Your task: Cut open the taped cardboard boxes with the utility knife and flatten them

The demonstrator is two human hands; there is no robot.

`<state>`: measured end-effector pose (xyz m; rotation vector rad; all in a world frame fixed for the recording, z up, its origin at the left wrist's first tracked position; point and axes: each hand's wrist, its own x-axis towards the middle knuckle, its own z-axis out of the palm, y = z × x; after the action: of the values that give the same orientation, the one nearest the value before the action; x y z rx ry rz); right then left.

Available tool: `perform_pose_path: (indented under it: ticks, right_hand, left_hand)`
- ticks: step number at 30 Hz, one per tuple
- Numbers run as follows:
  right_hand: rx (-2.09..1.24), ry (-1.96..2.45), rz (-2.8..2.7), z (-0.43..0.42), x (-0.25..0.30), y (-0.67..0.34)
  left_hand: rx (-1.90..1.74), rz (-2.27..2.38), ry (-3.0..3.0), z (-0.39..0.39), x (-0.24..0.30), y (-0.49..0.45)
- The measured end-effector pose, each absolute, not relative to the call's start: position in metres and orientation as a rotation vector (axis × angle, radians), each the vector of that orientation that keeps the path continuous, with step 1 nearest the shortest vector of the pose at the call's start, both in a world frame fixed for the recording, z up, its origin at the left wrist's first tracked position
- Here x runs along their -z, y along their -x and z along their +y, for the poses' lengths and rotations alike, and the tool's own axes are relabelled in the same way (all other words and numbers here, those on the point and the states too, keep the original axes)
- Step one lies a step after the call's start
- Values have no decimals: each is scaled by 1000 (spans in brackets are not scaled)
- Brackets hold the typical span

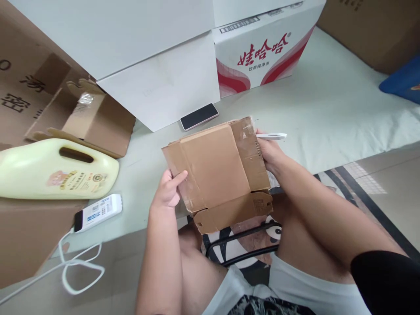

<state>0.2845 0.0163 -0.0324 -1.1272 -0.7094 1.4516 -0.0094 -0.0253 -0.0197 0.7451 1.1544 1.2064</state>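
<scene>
Cardboard piece (213, 166): brown, creased, unfolded, taped at right; positioned over the near edge of the pale cloth (331, 96). Your left hand (169, 189) pinches its left side, thumb on top; your right hand (271, 154) grips the right side, fingers mostly hidden, slim white tool (275, 136) jutting out. Black phone (199, 117), white carton (164, 85) beyond.

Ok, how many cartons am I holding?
1: the brown carton, between the left grip at its left edge and the right grip at its right. Anything underneath is hidden.
</scene>
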Motion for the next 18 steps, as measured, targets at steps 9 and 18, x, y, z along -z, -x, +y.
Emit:
perform_pose_path:
  ticks: [9, 18]
  right_hand:
    - [-1371, 1213, -699, 28, 39, -309]
    - [-1506, 1073, -904, 0, 15, -275]
  left_hand:
    - [-1770, 1135, -552, -8, 27, 38]
    - [-1603, 1074, -454, -7, 24, 4]
